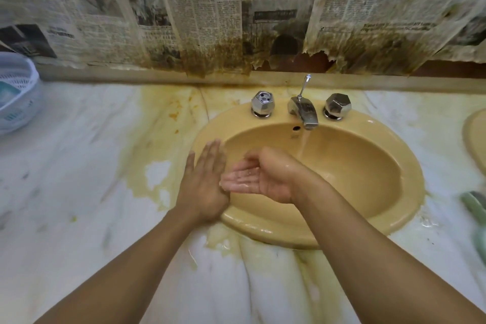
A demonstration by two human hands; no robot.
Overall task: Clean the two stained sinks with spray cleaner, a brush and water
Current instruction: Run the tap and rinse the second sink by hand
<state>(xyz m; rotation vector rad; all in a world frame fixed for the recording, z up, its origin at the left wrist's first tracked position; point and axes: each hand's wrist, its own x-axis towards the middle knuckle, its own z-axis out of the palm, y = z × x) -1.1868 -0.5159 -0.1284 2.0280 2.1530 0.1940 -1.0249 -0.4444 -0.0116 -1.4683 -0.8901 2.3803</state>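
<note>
While a thin stream of water falls from the spout, the sink: an oval bowl of glossy mustard-yellow ceramic, set into the bench at centre.
Spout: short, angular chrome, dull with spots, between two faceted chrome knobs.
Left hand: flat, back up, over the sink's left rim; fingers straight and close together, holding nothing.
Right hand: palm up and wet, over the bowl; fingers loosely cupped, holding nothing, their tips against the left hand's edge.
Bench: pale veined marble, with yellow-brown stains spread around the sink.
Second sink: the same yellow ceramic, only a curved rim showing at the right edge.
Newspaper: wrinkled sheets covering the wall, browned and torn along the bottom.
Basket: white perforated plastic, far left.
Green object: smooth, too blurred to identify, right of the sink.
</note>
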